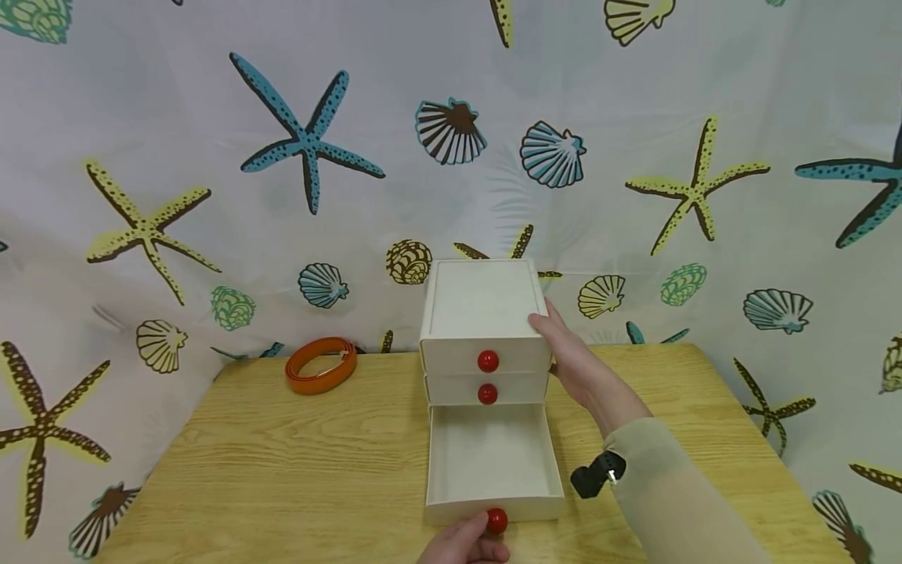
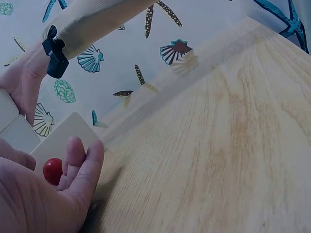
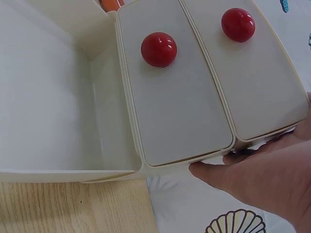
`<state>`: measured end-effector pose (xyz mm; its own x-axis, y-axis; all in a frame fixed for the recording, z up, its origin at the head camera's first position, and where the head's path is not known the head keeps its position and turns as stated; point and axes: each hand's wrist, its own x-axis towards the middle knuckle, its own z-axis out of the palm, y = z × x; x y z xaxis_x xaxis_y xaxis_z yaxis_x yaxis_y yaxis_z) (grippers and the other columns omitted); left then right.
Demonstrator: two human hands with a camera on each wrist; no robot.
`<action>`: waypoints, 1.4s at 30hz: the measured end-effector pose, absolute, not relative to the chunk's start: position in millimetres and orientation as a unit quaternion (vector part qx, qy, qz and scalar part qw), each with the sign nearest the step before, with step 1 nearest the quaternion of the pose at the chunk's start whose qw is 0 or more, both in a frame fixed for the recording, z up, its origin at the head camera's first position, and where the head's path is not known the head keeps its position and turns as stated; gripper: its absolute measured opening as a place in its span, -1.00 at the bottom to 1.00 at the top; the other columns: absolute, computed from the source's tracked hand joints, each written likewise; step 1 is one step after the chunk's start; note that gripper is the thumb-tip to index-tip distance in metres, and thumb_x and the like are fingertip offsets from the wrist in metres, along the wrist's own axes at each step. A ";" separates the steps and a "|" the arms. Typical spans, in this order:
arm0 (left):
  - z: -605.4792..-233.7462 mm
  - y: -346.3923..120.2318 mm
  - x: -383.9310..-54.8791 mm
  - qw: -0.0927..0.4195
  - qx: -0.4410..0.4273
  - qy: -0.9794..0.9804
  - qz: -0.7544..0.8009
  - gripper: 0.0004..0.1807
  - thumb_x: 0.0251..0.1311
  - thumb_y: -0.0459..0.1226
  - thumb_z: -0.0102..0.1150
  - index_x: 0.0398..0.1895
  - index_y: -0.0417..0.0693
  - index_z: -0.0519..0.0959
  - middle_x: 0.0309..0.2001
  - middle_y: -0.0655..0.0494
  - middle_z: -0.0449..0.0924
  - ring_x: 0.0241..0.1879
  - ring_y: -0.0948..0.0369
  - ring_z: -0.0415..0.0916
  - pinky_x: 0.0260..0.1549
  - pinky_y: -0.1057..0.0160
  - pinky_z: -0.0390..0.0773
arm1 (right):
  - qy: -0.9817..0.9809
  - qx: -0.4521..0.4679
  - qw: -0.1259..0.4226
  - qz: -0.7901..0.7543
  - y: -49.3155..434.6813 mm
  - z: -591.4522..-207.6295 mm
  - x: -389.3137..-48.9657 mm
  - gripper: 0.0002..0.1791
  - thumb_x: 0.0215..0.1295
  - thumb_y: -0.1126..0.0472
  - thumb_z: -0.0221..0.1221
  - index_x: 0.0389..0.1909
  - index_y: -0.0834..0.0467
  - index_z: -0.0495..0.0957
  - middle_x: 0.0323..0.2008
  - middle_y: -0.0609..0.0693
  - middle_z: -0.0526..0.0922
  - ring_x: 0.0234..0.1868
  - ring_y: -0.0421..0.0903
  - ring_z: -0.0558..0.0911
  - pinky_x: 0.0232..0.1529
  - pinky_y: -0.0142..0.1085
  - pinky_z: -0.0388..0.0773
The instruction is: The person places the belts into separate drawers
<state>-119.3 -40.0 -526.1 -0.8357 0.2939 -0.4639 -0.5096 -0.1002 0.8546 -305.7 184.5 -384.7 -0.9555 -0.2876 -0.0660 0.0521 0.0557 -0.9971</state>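
Observation:
A small white drawer cabinet [image 1: 486, 298] stands on the table with red round knobs. Its bottom drawer [image 1: 493, 462] is pulled out and bare inside; the upper drawers [image 3: 177, 92] are closed. At the front of the pulled-out drawer, my left hand [image 1: 465, 544] holds the red knob [image 2: 53, 171] between thumb and fingers. My right hand [image 1: 574, 356] presses the cabinet's right side, one digit resting on the top edge. Along that side, its fingers [image 3: 214, 174] lie mostly straight in the right wrist view.
A coiled orange belt [image 1: 320, 384] lies at the back left of the wooden table [image 1: 303, 462]. Behind the table hangs a white cloth [image 1: 395, 211] printed with starfish and shells. A black device [image 1: 597, 474] is strapped to my right wrist.

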 end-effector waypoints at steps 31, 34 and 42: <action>-517.2 -97.2 -114.4 0.238 -0.098 0.635 0.728 -0.39 0.74 0.07 -0.03 0.27 -0.37 0.53 -0.10 -0.05 0.75 -0.17 0.11 0.73 -0.12 0.12 0.77 | 0.715 -0.084 0.118 -0.684 183.6 -388.2 -305.2 -0.17 0.77 -0.19 -0.14 0.82 -0.33 -0.37 0.80 -0.01 -0.37 0.74 0.15 -0.23 0.63 0.41 -0.15; -518.0 -104.5 -115.3 0.234 -0.097 0.635 0.729 -0.42 0.72 0.07 -0.01 0.25 -0.34 0.54 -0.12 -0.02 0.74 -0.17 0.13 0.72 -0.12 0.13 0.76 | 0.715 -0.088 0.117 -0.684 183.6 -388.1 -304.2 -0.17 0.78 -0.18 -0.15 0.82 -0.33 -0.38 0.80 -0.01 -0.38 0.74 0.15 -0.25 0.62 0.43 -0.16; -518.9 -127.3 -118.8 0.203 -0.081 0.627 0.748 -0.52 0.73 0.04 -0.03 0.04 -0.25 0.56 -0.25 0.04 0.70 -0.25 0.12 0.73 -0.16 0.15 0.75 | 0.717 -0.089 0.115 -0.682 182.7 -388.9 -302.8 -0.18 0.78 -0.18 -0.16 0.82 -0.32 -0.37 0.80 0.00 -0.36 0.74 0.17 -0.24 0.62 0.44 -0.17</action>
